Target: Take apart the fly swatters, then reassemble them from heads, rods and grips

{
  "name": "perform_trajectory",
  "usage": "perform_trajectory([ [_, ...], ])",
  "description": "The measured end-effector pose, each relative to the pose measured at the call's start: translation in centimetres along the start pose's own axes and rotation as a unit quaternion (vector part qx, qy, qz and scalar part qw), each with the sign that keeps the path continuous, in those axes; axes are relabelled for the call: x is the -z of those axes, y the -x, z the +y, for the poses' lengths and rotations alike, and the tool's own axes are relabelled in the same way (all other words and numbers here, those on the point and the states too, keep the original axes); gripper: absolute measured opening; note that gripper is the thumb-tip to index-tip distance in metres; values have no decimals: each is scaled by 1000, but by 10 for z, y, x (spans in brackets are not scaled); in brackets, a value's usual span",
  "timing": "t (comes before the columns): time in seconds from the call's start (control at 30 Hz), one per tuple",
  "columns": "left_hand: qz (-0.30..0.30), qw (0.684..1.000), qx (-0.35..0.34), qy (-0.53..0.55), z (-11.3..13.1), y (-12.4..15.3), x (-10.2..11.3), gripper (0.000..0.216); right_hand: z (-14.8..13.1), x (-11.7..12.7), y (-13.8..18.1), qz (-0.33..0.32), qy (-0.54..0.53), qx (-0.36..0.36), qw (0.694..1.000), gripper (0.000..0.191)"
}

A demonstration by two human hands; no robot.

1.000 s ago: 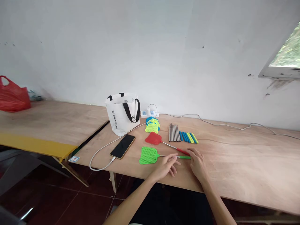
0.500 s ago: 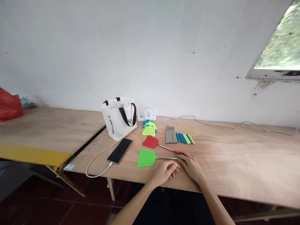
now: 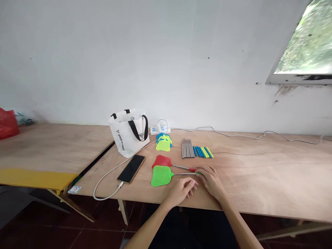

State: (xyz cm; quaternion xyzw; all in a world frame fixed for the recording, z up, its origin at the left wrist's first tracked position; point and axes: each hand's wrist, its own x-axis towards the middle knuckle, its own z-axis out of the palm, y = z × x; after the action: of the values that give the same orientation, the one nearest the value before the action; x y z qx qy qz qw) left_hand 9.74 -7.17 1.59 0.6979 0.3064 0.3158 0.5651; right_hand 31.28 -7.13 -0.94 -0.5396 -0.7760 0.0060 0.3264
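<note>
My right hand (image 3: 210,180) is closed over the handle of a red fly swatter (image 3: 162,161), its fingers hiding the handle's end. The handle end of a green fly swatter (image 3: 161,175) lies under the same hand, by the thumb. Both swatters lie flat with their heads to the left, the green head partly over the red one. My left hand (image 3: 184,188) rests near the table's front edge, holding nothing, with its fingers loosely bent and slightly apart.
Beyond the swatters lie grey metal rods (image 3: 187,148), blue and yellow tubes (image 3: 203,152) and a pile of blue and yellow swatter heads (image 3: 163,145). To the left are a cabled phone (image 3: 131,168) and a white bag (image 3: 129,133). A power strip (image 3: 153,130) sits by the wall.
My right hand has drawn the red swatter nearer and a little left, so its head now meets the green one. The left hand stays put. The view has shifted slightly.
</note>
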Motion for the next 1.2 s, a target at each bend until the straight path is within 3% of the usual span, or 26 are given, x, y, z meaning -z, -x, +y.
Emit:
perform_trajectory([
  [0.17,9,999,12,52,-8,-4,-1,52,-3,-2,0,66,-17,-39,997,27],
  [0.27,71,988,26,135,-9,-8,0,65,-5,-2,1,87,-39,-60,994,29],
  [0.37,161,966,26,200,-4,-10,4,80,-12,1,0,62,-67,-60,994,29],
  [0.47,208,954,17,214,1,-9,7,78,-20,5,0,21,-88,-41,995,29],
  [0.77,218,958,14,188,0,-11,4,73,-37,11,-3,6,-65,-29,997,32],
  [1.0,185,969,3,161,-4,-8,-2,66,-63,10,-4,-14,-26,-22,999,32],
  [1.2,237,953,-10,188,10,-4,1,64,-69,4,-5,18,57,5,998,35],
])
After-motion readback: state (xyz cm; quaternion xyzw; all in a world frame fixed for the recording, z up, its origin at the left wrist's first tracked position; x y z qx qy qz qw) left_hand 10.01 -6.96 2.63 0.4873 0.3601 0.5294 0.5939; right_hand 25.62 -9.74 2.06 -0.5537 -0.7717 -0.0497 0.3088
